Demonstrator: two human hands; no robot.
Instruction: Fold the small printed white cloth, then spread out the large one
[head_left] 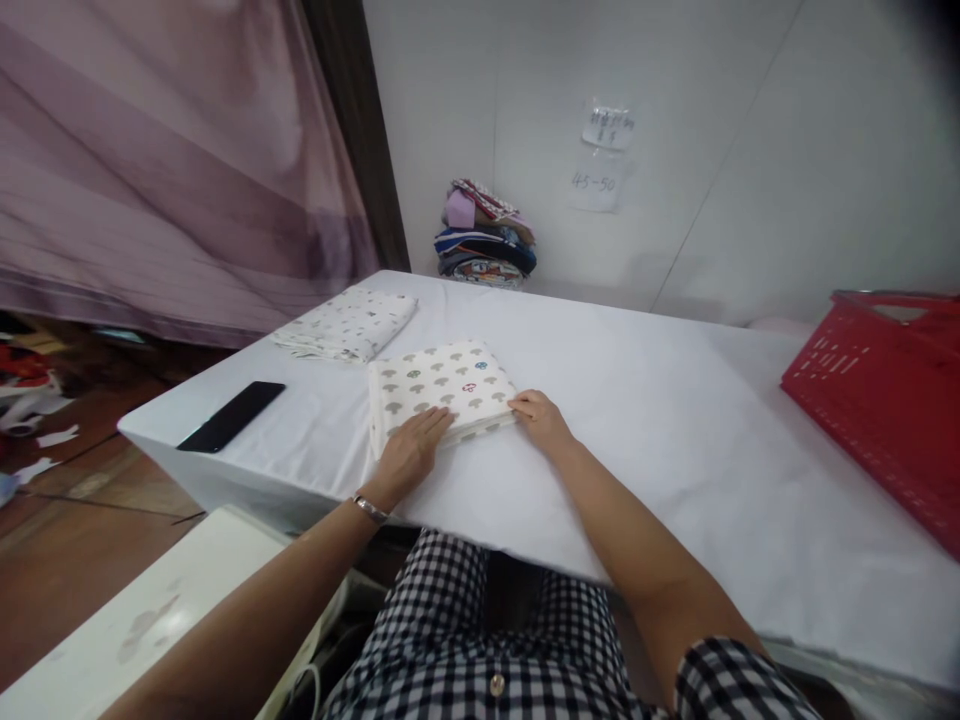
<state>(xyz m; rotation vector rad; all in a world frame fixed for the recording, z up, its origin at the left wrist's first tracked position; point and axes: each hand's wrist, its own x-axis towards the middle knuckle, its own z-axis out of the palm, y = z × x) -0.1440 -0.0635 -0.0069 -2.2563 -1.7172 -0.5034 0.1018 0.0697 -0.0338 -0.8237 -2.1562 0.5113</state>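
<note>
One folded cloth, pinched at its corner

The folded cloth, printed with mushroom shapes, lies just left of the middle of the frame on the white-covered table. The left hand rests palm down on its near edge, gripping nothing; the right hand pinches its right corner between thumb and fingers. The step in hand looks like smoothing and squaring the layers. The next move seems to call for light, even pressure on the left and a gentle hold on the right, so the edges line up.

On the wall, upper right of centre, the lower sheet reads "45-50"; the handwriting on the upper sheet is too blurred to read. No brand shows on the dark phone at centre left or the red basket at far right.
</note>
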